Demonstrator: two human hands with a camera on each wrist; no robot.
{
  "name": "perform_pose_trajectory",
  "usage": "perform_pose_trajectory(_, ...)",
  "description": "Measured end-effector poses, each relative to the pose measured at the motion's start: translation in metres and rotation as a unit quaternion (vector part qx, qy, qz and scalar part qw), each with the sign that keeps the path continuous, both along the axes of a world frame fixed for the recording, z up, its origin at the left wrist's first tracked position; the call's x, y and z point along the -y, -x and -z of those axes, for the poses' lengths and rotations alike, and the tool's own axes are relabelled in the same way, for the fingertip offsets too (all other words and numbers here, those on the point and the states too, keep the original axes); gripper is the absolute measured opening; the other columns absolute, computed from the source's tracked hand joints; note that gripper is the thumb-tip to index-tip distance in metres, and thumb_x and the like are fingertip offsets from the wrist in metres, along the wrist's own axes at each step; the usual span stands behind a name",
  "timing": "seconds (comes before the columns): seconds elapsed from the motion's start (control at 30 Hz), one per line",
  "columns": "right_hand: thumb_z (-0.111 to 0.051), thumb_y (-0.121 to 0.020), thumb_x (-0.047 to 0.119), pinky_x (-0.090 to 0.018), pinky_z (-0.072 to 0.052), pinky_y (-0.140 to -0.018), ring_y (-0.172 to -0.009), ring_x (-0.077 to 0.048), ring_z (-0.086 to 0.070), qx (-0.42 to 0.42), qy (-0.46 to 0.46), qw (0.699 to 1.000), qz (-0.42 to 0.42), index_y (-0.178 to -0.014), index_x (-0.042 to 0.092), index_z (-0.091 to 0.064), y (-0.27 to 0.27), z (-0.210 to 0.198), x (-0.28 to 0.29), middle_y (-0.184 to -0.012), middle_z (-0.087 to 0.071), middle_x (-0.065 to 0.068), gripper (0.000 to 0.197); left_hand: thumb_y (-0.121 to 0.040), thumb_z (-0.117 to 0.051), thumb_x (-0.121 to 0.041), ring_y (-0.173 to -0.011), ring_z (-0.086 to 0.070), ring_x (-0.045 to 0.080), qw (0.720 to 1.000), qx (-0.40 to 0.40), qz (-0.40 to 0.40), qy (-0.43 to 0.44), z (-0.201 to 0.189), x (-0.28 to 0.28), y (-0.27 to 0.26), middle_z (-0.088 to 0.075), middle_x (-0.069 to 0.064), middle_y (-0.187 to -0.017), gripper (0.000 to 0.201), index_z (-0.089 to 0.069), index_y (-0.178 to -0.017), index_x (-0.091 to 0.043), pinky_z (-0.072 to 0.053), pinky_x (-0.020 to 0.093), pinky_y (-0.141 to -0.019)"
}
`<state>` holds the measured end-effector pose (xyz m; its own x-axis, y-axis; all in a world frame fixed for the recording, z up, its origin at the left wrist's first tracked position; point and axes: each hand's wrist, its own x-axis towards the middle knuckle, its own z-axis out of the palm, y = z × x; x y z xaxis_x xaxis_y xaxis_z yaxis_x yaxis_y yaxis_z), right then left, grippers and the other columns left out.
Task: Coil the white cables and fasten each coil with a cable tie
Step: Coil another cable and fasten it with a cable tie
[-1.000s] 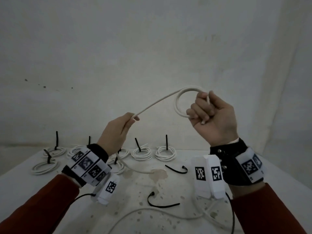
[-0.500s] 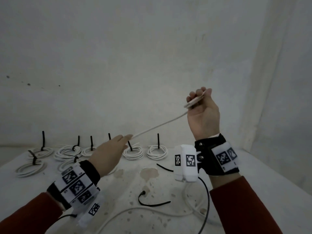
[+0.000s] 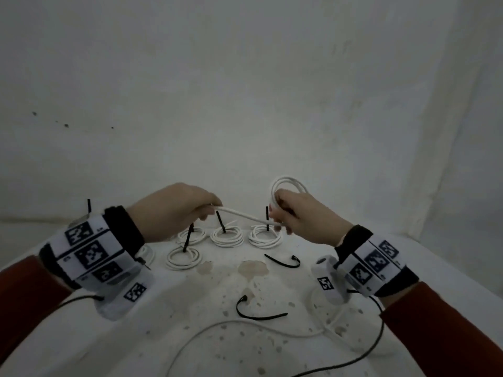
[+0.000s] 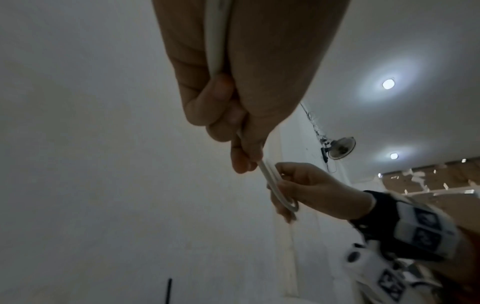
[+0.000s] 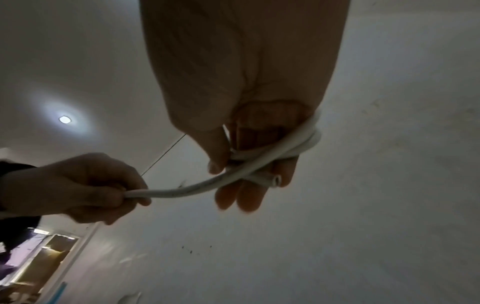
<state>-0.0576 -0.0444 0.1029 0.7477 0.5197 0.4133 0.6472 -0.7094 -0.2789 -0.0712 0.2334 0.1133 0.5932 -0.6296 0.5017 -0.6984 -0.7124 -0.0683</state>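
The right hand (image 3: 296, 216) pinches a small coil of the white cable (image 3: 285, 186); the left hand (image 3: 177, 208) grips the strand close by. Both hands are lower and nearer together than before, just above the tied coils (image 3: 227, 236). Two loose cable ties (image 3: 283, 261) lie on the table (image 3: 163, 308).

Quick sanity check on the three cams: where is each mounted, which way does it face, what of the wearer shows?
Head: on the head, facing forward and down at the table; shows both forearms, left hand, right hand, tied coils.
Left wrist: under the left hand, facing up along it toward wall and ceiling lights; right hand beyond.
Right wrist: under the right hand, facing up; left hand at lower left.
Shared: all three show the white cable running between both hands.
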Motion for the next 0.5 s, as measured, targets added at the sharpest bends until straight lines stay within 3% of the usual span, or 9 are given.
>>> perform_pose_trajectory(0.03, -0.047, -0.100, 0.019, -0.013, -0.039, -0.057, -0.056, 0.002, -0.055, -0.014, 0.020, 1.000, -0.012, -0.080, 0.010, -0.042, 0.004, 0.000, -0.001, -0.065, -0.057, 0.012, 0.023, -0.094, -0.046, -0.028, -0.073, -0.058, 0.012, 0.999, 0.031, -0.022, -0.021, -0.005, -0.003, 0.001, -0.063, -0.011, -0.083, 0.026, -0.065, -0.109, -0.020, -0.039, 0.023, -0.060)
perform_pose_trajectory(0.1, -0.040, -0.102, 0.026, -0.017, -0.036, -0.057, -0.055, -0.004, -0.048, -0.048, 0.014, 0.998, -0.032, -0.077, 0.010, -0.044, 0.011, 0.003, -0.002, -0.062, -0.053, 0.011, 0.030, -0.087, -0.056, -0.011, -0.061, -0.061, 0.017, 0.988, 0.127, -0.036, -0.076, -0.013, -0.006, 0.006, -0.063, -0.010, -0.077, 0.021, -0.068, -0.101, -0.022, -0.036, 0.022, -0.046)
perform_pose_trajectory(0.2, -0.033, -0.100, 0.042, -0.016, -0.033, -0.056, -0.051, -0.003, -0.040, -0.088, -0.092, 0.989, -0.071, -0.070, 0.020, -0.055, 0.019, 0.006, -0.005, -0.056, -0.048, 0.015, 0.043, -0.071, -0.070, 0.002, -0.055, -0.060, 0.022, 0.971, 0.190, -0.050, -0.134, -0.016, -0.011, 0.004, -0.064, -0.001, -0.072, 0.036, -0.067, -0.101, -0.019, -0.033, 0.023, -0.039)
perform_pose_trajectory(0.27, -0.034, -0.100, 0.046, -0.017, -0.031, -0.051, -0.047, -0.007, -0.036, -0.093, -0.164, 0.978, -0.087, -0.065, 0.018, -0.060, 0.023, 0.003, -0.007, -0.050, -0.041, 0.011, 0.051, -0.069, -0.067, 0.003, -0.056, -0.058, 0.024, 0.966, 0.208, -0.056, -0.142, -0.019, -0.007, 0.001, -0.063, 0.001, -0.072, 0.046, -0.058, -0.108, -0.020, -0.036, 0.025, -0.040)
perform_pose_trajectory(0.37, -0.041, -0.098, 0.043, -0.018, -0.022, -0.044, -0.041, -0.009, -0.025, -0.155, -0.299, 0.934, -0.115, -0.058, 0.014, -0.059, 0.030, -0.003, -0.010, -0.045, -0.033, 0.007, 0.053, -0.072, -0.057, 0.004, -0.055, -0.058, 0.023, 0.973, 0.188, -0.074, -0.109, -0.016, -0.003, -0.006, -0.064, 0.001, -0.077, 0.053, -0.046, -0.114, -0.024, -0.036, 0.025, -0.041)
perform_pose_trajectory(0.5, -0.042, -0.095, 0.041, -0.024, -0.010, -0.045, -0.037, -0.008, -0.015, -0.246, -0.448, 0.845, -0.154, -0.055, 0.012, -0.054, 0.036, -0.009, -0.006, -0.039, -0.022, 0.007, 0.051, -0.076, -0.054, 0.010, -0.053, -0.054, 0.023, 0.982, 0.144, -0.118, -0.034, -0.009, 0.002, -0.019, -0.061, -0.003, -0.086, 0.071, -0.030, -0.121, -0.039, -0.033, 0.025, -0.044)
